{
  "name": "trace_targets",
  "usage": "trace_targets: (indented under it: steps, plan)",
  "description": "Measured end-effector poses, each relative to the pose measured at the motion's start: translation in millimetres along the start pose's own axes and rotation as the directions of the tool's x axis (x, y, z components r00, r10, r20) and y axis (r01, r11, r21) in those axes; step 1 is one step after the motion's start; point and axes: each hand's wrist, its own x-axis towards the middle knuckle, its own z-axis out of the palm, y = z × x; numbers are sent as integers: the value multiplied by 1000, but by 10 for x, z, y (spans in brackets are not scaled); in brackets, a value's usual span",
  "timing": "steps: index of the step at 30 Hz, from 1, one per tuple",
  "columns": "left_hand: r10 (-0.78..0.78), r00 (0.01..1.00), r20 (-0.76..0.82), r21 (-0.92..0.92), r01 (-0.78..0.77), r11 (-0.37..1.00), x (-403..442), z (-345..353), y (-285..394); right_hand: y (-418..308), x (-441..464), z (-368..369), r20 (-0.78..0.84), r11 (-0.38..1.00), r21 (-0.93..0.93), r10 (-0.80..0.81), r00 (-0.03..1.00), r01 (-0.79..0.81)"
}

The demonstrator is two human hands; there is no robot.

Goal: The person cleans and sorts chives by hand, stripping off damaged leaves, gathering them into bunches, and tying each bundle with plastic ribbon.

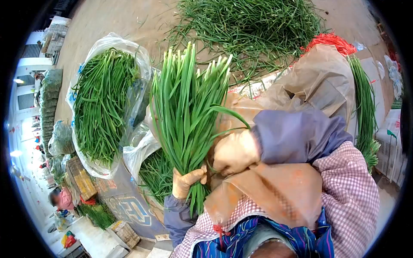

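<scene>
My left hand [186, 181], in a beige glove, is wrapped round the lower part of a large bunch of garlic chives [189, 107]. The bunch stands upright, its pale cut ends at the top and its leaf tips hanging below my fist. My right hand [235, 154], also gloved and a little blurred, is just right of the bunch with its fingers curled. Whatever those fingers hold, if anything, is hidden. One long leaf bends from the bunch over toward my right cuff. Brown plastic sheeting [275, 189] covers my lap beneath the hands.
A clear plastic bag [115, 172] full of chives lies to the left, with more chives [157, 172] in a bag beside my left hand. Loose greens [254, 26] are heaped on the floor ahead. Red ties [333, 42] and another bunch [363, 103] are at right. A person [64, 198] is far left.
</scene>
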Motion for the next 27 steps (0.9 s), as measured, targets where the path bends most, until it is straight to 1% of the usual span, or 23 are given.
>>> trace_targets:
  steps: [1, 2, 3, 4, 5, 6, 7, 8, 9, 10, 12, 14, 15, 16, 17, 18, 20, 21, 22, 23, 24, 26, 27]
  plan:
    - [-7, 1000, -4, 1, 7, 1000, -12, -24, 16, 26, -86, -85, 36, 985, 170, -22, 999, 16]
    - [-14, 1000, -9, 1, 14, 1000, -23, -55, 26, 53, -198, -189, -96, 901, 337, -256, 962, 273]
    - [-48, 999, -21, 19, 49, 999, -18, -104, 25, -93, -428, -440, 58, 762, 647, -27, 998, -17]
    - [-56, 998, -5, 10, 57, 998, -40, -144, 30, -96, -584, -542, -90, 603, 792, -43, 995, 98]
    - [-65, 998, 12, 2, 65, 998, -54, -178, 35, 24, -687, -532, -421, 436, 797, -96, 902, 418]
    - [-74, 997, 30, -5, 74, 997, -64, -207, 39, 117, -783, -569, -717, 264, 638, -140, 683, 723]
    - [-60, 997, 58, 31, 58, 998, -60, -251, 28, 140, -885, -655, -869, 136, 459, -137, 476, 878]
    - [-73, 996, 54, 48, 71, 996, -63, -257, 33, 156, -1008, -771, -918, 107, 358, -144, 371, 928]
    - [-87, 995, 49, 69, 83, 994, -67, -259, 41, 139, -1167, -816, -955, 55, 294, -16, 296, 954]
    - [-103, 994, 41, 92, 99, 991, -78, -266, 49, 246, -1345, -894, -969, 132, 246, 29, 245, 960]
    - [-90, 995, 47, 64, 87, 994, -88, -315, -5, 583, -1649, -942, -968, 548, 246, 184, 171, 800]
    - [-38, 998, 55, -5, 38, 999, -83, -229, 6, 674, -1698, -788, -837, 756, 528, 540, 86, 387]
    - [-26, 999, 21, 60, 24, 998, -82, -183, 17, 820, -1519, -509, -781, 709, 613, 611, 130, 348]
    - [-25, 1000, -13, 93, 26, 995, -93, -136, 20, 768, -1366, -381, -666, 549, 727, 711, 228, 413]
    - [-21, 999, -50, 127, 27, 991, -96, -91, 19, 659, -1193, -293, -523, 319, 817, 763, 381, 481]
    - [-15, 996, -83, 165, 29, 986, -105, -56, 23, 751, -1018, -115, -437, -22, 815, 633, 640, 579]
    - [136, 983, -124, 377, -80, 923, -109, 31, 60, 807, -663, -48, -354, -185, 815, 591, 725, 549]
    - [257, 955, -145, 542, -141, 829, -127, 120, 118, 1006, -438, 10, -448, -261, 742, 492, 746, 617]
    - [378, 914, -145, 689, -181, 702, -146, 171, 150, 969, -283, -66, -486, -231, 710, 523, 700, 665]
    - [581, 814, 15, 828, -335, 448, -100, 26, 67, 935, -121, -158, -523, -199, 676, 549, 652, 709]
    - [594, 803, 53, 911, -282, 300, -135, 54, 99, 912, 14, -242, -557, -168, 637, 575, 600, 752]
    - [590, 795, 142, 987, -159, -22, -215, 124, 186, 1174, 312, -342, -482, -550, 669, 189, 855, 499]
    - [553, 812, 184, 983, -140, -121, -248, 158, 142, 1382, 443, -363, -445, -674, 673, -40, 895, 305]
